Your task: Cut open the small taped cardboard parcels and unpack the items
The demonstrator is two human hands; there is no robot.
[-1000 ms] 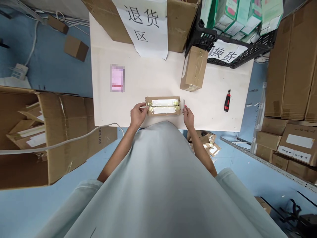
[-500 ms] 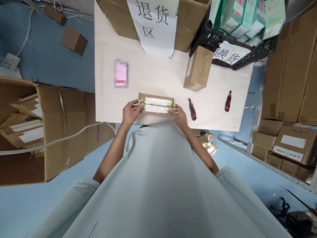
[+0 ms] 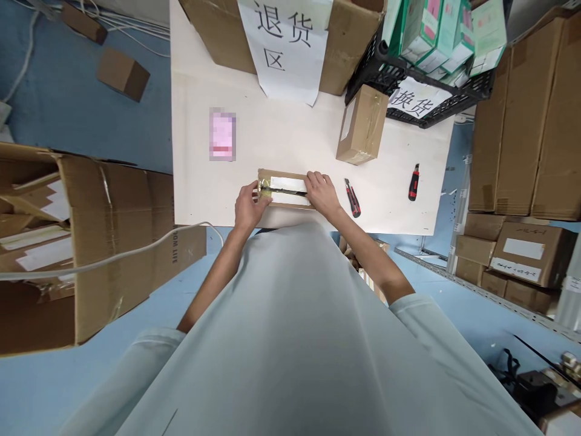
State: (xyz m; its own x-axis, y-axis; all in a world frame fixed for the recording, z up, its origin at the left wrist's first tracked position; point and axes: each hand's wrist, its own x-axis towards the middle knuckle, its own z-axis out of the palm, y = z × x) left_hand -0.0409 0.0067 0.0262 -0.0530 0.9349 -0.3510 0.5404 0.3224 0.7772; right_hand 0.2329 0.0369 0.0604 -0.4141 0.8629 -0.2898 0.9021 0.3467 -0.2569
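Note:
A long flat cardboard parcel (image 3: 285, 188) with white labels and yellowish tape lies near the front edge of the white table (image 3: 281, 139). My left hand (image 3: 249, 206) grips its left end, fingers curled on the edge. My right hand (image 3: 320, 192) lies over its right end, fingers bent on the top. A red and black utility knife (image 3: 352, 198) lies on the table just right of my right hand, untouched.
A second red knife (image 3: 413, 182) lies further right. A taped brown box (image 3: 362, 125) stands behind the parcel. A pink blurred item (image 3: 222, 134) lies at the left. Large cartons (image 3: 213, 30) with a paper sign, and a black crate (image 3: 422, 72), line the back. An open carton (image 3: 91, 242) stands left.
One second ago my right hand held the knife beside the parcel; it has since laid the knife on the table and moved left onto the parcel's right end. The left hand stays on the left end.

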